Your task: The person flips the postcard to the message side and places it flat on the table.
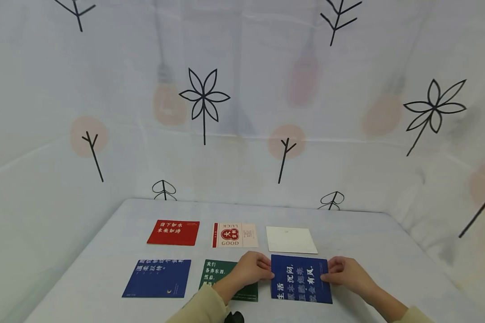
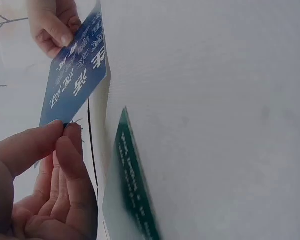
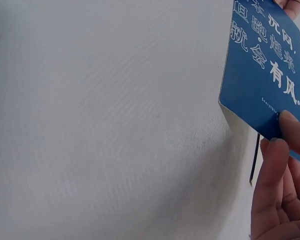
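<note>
A dark blue card (image 1: 301, 279) with white Chinese lettering is held tilted up at the right of the front row. My left hand (image 1: 248, 272) pinches its left edge between thumb and fingers. On the opposite edge, the right hand (image 1: 350, 274) pinches the card the same way. The left wrist view shows the thumb and fingertips of the left hand (image 2: 55, 182) meeting at a card corner. Under the left forearm lies a green card (image 1: 245, 294), partly covered. Whether the blue card's lower edge touches the table cannot be told.
A red card (image 1: 173, 233), a cream-and-red GOOD LUCK card (image 1: 248, 235) and a plain off-white card (image 1: 292, 241) lie in the back row. Front left is another blue card (image 1: 156, 280) with a moon. White printed cloth (image 1: 242, 170) hangs behind the white table (image 1: 93, 251).
</note>
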Demonstrator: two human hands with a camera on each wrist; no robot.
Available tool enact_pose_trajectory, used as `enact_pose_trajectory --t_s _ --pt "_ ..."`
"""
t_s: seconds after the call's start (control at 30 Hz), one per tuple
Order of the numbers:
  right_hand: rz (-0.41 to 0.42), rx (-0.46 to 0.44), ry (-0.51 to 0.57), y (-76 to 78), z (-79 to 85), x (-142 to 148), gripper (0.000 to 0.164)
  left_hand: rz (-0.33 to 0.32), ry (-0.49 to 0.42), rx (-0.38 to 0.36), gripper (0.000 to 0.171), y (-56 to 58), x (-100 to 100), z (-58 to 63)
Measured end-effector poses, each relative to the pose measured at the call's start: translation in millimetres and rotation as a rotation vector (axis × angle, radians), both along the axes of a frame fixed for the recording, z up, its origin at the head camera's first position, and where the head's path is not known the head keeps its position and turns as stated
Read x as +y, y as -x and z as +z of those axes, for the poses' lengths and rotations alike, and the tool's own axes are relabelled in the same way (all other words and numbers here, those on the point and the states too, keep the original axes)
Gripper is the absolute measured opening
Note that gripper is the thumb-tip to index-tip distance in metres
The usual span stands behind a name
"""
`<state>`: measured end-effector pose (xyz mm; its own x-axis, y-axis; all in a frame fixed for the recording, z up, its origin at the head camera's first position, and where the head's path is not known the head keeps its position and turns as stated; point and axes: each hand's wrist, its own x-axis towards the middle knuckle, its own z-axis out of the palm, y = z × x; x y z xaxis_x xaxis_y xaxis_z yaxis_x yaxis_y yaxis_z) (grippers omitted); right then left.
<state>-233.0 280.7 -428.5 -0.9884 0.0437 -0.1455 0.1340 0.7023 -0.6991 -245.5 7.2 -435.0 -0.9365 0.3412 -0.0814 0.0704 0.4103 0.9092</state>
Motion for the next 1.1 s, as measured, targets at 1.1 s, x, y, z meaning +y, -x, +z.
enact_pose_trajectory --t_s 1.1 --pt "-0.070 -0.124 0.477 -3.7 7.3 13 0.036 0.024 -0.105 -0.068 0.013 -1.3 -1 3.3"
